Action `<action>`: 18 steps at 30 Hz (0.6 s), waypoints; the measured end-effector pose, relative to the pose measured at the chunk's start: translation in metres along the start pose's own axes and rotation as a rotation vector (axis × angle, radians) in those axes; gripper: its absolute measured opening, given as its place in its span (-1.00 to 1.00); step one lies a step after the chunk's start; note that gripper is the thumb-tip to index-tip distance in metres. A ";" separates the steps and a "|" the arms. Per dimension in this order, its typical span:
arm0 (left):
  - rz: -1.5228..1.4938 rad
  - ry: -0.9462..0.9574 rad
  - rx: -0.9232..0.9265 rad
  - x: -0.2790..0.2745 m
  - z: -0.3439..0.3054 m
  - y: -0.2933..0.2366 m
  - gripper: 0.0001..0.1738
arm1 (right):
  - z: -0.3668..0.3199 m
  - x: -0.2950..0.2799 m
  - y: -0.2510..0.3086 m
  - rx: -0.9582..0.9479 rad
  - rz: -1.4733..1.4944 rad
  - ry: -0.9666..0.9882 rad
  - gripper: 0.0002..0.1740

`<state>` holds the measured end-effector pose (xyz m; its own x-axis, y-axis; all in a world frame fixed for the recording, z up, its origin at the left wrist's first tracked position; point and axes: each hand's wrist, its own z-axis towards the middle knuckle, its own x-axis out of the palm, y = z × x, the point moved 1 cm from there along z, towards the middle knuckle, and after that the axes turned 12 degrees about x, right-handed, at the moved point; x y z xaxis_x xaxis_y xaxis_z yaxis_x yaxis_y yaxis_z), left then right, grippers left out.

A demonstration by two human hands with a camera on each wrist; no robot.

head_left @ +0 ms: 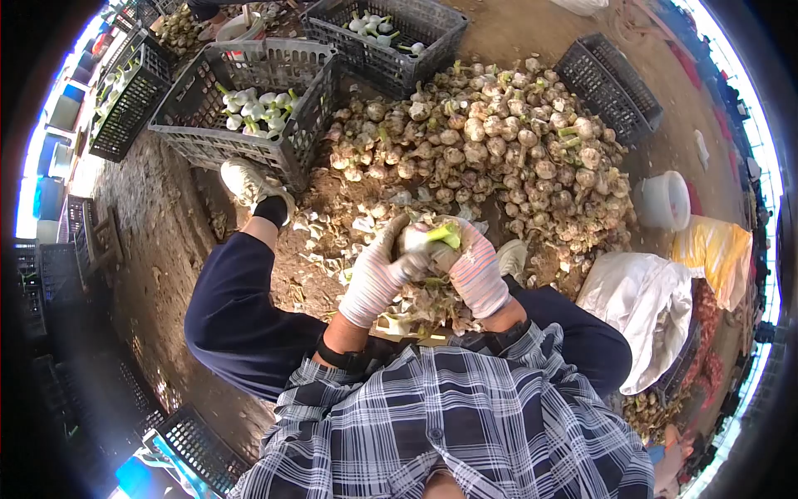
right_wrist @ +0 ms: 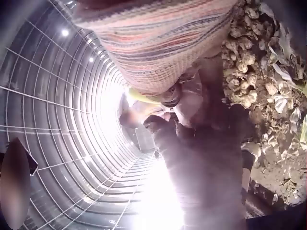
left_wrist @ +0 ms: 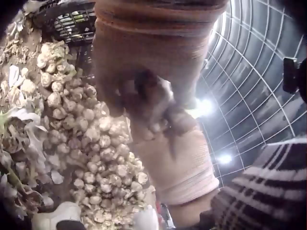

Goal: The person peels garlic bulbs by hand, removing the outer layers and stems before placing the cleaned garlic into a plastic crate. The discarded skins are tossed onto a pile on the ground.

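Observation:
Both hands wear striped knit gloves and meet in front of the body in the head view. The left hand curls its fingers round a white garlic bulb, thumb across its near side. From the right, the right hand grips the same bulb where a cut green stem points up and to the right. In the left wrist view the bulb is blurred between the two gloves. Fingers hide much of it in the right wrist view, where the right glove fills the top.
A large heap of unpeeled garlic lies ahead. Black crates with white bulbs stand at the front left, another crate at the front right. A white bucket and a white sack are on the right. Peelings cover the ground.

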<state>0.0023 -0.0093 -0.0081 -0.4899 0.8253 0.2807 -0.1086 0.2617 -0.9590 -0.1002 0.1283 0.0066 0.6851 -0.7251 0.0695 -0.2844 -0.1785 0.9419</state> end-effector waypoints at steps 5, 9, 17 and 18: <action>-0.312 0.146 -0.110 -0.004 -0.003 -0.019 0.06 | -0.012 -0.008 0.035 0.099 0.063 0.112 -0.71; -0.326 0.179 -0.143 0.008 -0.004 -0.028 0.17 | 0.009 -0.015 -0.004 0.262 0.185 -0.040 -0.71; -0.266 0.174 -0.125 0.005 -0.001 -0.025 0.03 | 0.005 -0.023 -0.028 0.234 0.273 0.263 -0.21; -0.189 0.175 -0.076 0.006 -0.001 -0.019 -0.01 | -0.006 -0.026 -0.005 0.271 0.468 0.356 -0.26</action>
<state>0.0026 -0.0090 0.0117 -0.3092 0.8308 0.4628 -0.1151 0.4504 -0.8854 -0.1123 0.1525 0.0019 0.6146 -0.5105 0.6014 -0.7345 -0.0921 0.6723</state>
